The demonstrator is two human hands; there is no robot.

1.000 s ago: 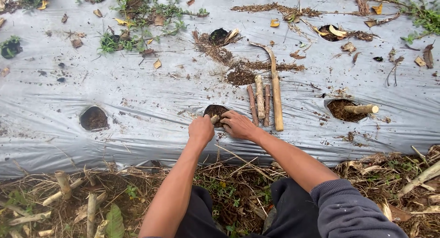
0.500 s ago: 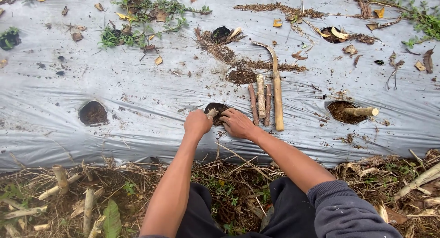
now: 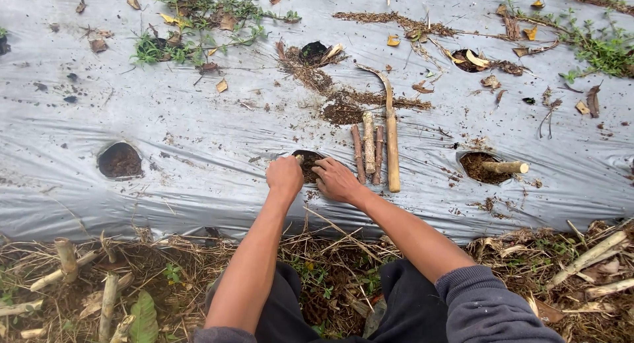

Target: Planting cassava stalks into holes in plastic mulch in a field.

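Soil-filled planting hole (image 3: 309,165) cut in the grey plastic mulch sheet (image 3: 198,138) lies directly between and under the fingertips of both hands, left hand (image 3: 284,176) curled into a loose fist at its near-left rim, right hand (image 3: 335,180) flat and spread at its near-right rim, neither visibly clamping anything. Just right of the right hand lie three short brown stem cuttings (image 3: 368,153) and a longer pale stick (image 3: 391,148), their long axes pointing away from the person

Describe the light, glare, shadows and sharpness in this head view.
Head view: soft, even daylight; the silver-grey plastic mulch sheet shows a pale sheen along its wrinkles but no blown-out glare. Shadows are faint, only thin ones beside the pale cut stem pieces. Left hand and right hand at the dark soil-filled planting hole are sharp; no motion blur. Slight wide-angle bending at the edges.
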